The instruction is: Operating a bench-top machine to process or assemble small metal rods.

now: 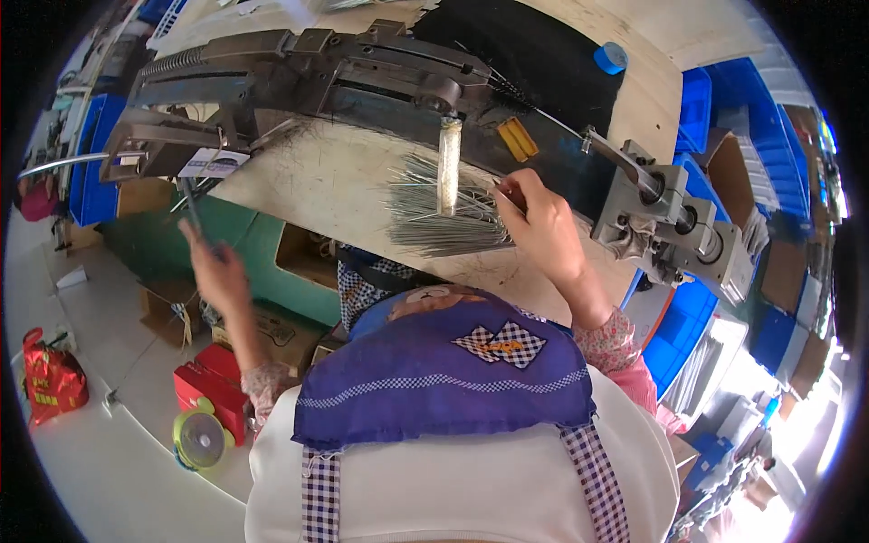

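At the left, my left hand [220,273] is closed around a dark lever handle [193,206] that hangs from the machine; motion blurs the fingers. My right hand [548,231] is over the bench, thumb and forefinger pinched together on what looks like a thin wire. Beside it lies a wide bundle of thin grey wires [434,231], their right ends close to my fingers. A worn, pale metal bar [449,167] crosses the top of the bundle. Behind it, a thin rod with dark bristles [511,89] stretches between the machine's two parts.
A long dark metal machine [299,77] spans the back of the bench, with a clamp block [670,213] at the right. A yellow block [517,138] and a blue tape roll [611,58] lie behind. Blue bins [695,109] stand right; a small green fan [201,436] is lower left.
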### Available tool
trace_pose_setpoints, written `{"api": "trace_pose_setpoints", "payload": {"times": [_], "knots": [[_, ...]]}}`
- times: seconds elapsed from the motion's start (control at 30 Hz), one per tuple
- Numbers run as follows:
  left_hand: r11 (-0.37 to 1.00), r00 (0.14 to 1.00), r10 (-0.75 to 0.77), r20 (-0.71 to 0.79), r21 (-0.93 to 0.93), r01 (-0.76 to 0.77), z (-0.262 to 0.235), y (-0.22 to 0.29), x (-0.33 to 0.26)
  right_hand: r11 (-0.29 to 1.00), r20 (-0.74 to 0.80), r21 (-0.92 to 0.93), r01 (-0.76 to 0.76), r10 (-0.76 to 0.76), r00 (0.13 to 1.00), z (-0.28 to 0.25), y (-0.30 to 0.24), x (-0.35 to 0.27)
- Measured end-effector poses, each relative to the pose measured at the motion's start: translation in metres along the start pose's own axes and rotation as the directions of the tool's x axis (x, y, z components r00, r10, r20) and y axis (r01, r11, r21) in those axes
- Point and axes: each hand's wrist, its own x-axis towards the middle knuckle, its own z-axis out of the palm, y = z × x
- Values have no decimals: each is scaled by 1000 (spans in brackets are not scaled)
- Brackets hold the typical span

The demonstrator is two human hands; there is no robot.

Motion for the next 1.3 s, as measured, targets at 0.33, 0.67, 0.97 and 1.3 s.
{"api": "trace_pose_setpoints", "payload": {"times": [0.33, 0.67, 0.97, 1.3], "knots": [[870, 835, -488, 255, 60, 490, -10, 16, -2, 929, -502, 358, 91, 109, 858, -59, -6, -47], [148, 354, 930, 103, -984, -103, -84, 231, -5, 847, -191, 323, 423, -380, 905, -82, -83, -16], [168, 697, 498, 516, -846, 506, -21, 244, -31, 895, -185, -310, 320, -386, 904, -101, -50, 34], [-334, 399, 789, 468, -219, 917, -109, 267, 12, 749, 32, -536, 389, -443, 896, -95, -53, 53]]}}
